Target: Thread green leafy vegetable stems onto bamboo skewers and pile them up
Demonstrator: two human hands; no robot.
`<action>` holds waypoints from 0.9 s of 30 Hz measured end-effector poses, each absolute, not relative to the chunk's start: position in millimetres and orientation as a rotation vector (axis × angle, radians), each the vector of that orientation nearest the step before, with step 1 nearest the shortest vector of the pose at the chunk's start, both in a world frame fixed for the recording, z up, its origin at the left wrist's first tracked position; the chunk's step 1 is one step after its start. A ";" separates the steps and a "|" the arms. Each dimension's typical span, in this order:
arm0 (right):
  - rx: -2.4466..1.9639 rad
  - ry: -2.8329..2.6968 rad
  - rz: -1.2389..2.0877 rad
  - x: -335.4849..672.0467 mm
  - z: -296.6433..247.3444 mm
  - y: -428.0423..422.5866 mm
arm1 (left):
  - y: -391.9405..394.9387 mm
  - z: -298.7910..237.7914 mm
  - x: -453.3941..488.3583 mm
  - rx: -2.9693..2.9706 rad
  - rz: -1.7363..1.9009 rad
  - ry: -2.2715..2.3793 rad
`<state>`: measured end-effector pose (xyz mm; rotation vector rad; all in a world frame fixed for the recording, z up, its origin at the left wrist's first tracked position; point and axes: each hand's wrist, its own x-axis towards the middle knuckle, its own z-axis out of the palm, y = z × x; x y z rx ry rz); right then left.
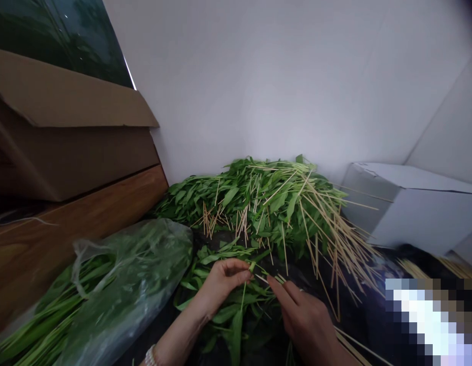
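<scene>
My left hand (225,278) is closed in a pinch on a folded bit of leafy green stem (252,266), from which a long leaf hangs down. Just to its right, my right hand (306,312) grips a thin wooden skewer (261,278), its pale tip pointing toward the folded green with a small gap between. Loose leafy greens (228,310) lie on a dark surface under both hands. Behind them rises a heap of greens on skewers (258,193), many bare stick ends jutting out to the front and right.
At the left, a clear plastic bag (144,274) holds more long-stemmed greens. An open cardboard box (87,157) rests on a wooden ledge (117,203) beyond it. A white box (422,213) stands at the right, against the white wall (277,86). More sticks (411,269) lie near that box.
</scene>
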<state>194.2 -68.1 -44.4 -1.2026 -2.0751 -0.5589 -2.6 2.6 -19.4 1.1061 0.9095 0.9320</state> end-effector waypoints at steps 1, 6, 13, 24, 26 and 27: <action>-1.203 -2.072 -0.561 194.1 -44.5 -68.1 | 2.3 -19.8 -2.0 1.111 0.930 0.904; -1.198 -2.075 -0.548 193.2 -45.7 -68.2 | 1.1 -23.2 -0.3 1.114 0.927 0.898; -1.222 -2.080 -0.545 192.9 -46.5 -67.9 | 1.1 -26.6 0.0 1.136 0.916 0.903; -1.248 -2.065 -0.587 186.8 -48.0 -71.5 | -5.4 -27.9 7.0 1.236 0.981 0.971; -1.227 -2.053 -0.590 186.5 -48.1 -71.1 | -7.0 -26.4 8.0 1.230 0.989 0.952; -1.222 -2.048 -0.581 186.5 -48.0 -70.9 | -7.5 -25.6 8.4 1.219 0.994 0.939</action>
